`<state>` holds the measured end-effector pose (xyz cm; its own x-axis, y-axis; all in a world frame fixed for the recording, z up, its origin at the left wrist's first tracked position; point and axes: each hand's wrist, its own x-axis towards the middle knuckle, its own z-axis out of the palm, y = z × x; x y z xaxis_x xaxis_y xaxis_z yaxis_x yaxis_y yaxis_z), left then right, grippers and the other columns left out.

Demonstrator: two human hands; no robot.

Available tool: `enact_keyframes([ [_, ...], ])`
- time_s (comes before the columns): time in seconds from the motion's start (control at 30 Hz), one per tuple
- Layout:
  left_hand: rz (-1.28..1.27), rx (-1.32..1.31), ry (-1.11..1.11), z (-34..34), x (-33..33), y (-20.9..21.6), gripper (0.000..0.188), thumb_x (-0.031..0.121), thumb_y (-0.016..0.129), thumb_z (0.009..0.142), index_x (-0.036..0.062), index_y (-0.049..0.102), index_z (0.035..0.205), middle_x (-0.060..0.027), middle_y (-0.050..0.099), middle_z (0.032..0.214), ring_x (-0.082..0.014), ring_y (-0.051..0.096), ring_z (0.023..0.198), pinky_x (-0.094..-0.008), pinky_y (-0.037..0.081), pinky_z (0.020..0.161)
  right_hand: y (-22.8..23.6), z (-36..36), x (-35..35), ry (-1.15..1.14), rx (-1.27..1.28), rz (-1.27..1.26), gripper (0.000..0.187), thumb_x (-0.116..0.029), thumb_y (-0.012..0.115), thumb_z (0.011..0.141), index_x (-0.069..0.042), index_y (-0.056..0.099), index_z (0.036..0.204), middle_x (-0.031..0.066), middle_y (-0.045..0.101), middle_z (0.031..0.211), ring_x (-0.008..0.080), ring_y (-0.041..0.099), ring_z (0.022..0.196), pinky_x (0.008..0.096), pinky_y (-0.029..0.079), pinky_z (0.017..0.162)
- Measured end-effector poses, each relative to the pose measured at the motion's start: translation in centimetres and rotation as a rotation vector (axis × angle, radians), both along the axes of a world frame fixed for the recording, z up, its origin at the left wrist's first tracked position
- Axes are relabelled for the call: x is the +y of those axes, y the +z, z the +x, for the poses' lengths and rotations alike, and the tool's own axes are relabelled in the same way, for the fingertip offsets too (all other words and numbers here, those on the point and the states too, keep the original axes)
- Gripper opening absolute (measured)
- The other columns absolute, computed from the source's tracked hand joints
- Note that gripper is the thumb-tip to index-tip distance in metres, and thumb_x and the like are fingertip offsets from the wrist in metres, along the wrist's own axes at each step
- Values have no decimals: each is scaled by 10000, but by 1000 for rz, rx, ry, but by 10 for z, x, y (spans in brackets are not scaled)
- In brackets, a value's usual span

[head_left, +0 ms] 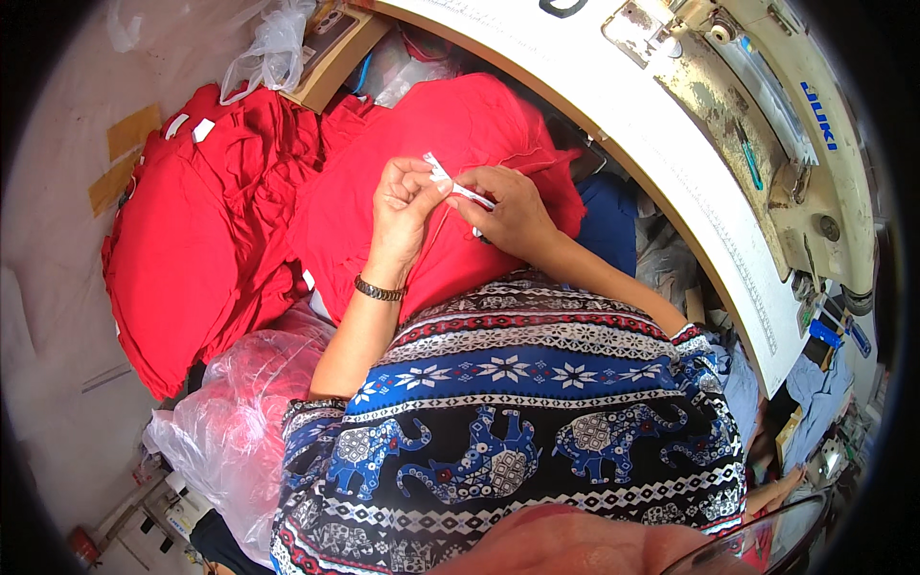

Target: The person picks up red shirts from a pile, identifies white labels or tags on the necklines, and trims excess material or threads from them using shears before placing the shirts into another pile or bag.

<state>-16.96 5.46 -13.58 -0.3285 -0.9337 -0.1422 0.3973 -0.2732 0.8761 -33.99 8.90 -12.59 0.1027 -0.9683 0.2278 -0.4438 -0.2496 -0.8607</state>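
My left hand [402, 199] and right hand [513, 211] pinch the little white label strip [473, 197] tight in their fingers, maybe to keep it steady. It's over the red cloth [470, 120], bunched close, probably for easy reach.

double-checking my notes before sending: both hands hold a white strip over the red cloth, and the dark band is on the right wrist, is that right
Not quite: the head view shows the dark band on the left wrist, not the right. The left hand and right hand do both hold the white strip over the red cloth.
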Motion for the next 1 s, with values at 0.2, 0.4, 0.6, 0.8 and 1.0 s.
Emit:
enact_keyframes([
  [0.2,-15,6,28,-3,0,-5,274,-44,657,854,32,519,1078,-76,677,899,-133,654,847,-249,525,807,-4,1,0,8,-164,126,139,-157,655,848,-29,672,900,149,639,744,276,634,671,372,465,602],
  [0.4,-60,-102,-14,-2,-3,-6,299,-61,642,860,14,509,1117,-84,673,916,-140,654,853,-240,535,788,-9,0,2,11,-229,304,150,-135,622,872,-7,673,932,152,621,734,233,610,625,345,454,582],
  [0.6,-93,-242,-74,2,-11,-5,281,-37,634,877,9,515,1128,-80,681,919,-128,649,849,-239,525,795,-13,0,-1,4,-229,202,165,-140,611,897,-5,677,963,127,627,731,188,596,620,319,451,579],
  [0.8,-231,-306,27,-7,-61,19,205,70,605,930,5,545,1115,-115,688,942,-143,647,891,-269,520,779,-23,-3,1,-19,-410,379,196,-154,580,933,-13,688,1014,22,598,685,62,518,626,248,418,570],
  [1.0,-975,-861,-37,-64,-154,68,241,195,603,927,-8,653,1047,-91,685,941,-156,634,855,-280,487,786,-41,3,4,-41,-491,326,205,-149,549,951,-10,680,1024,-28,532,635,38,465,581,238,383,521],
])
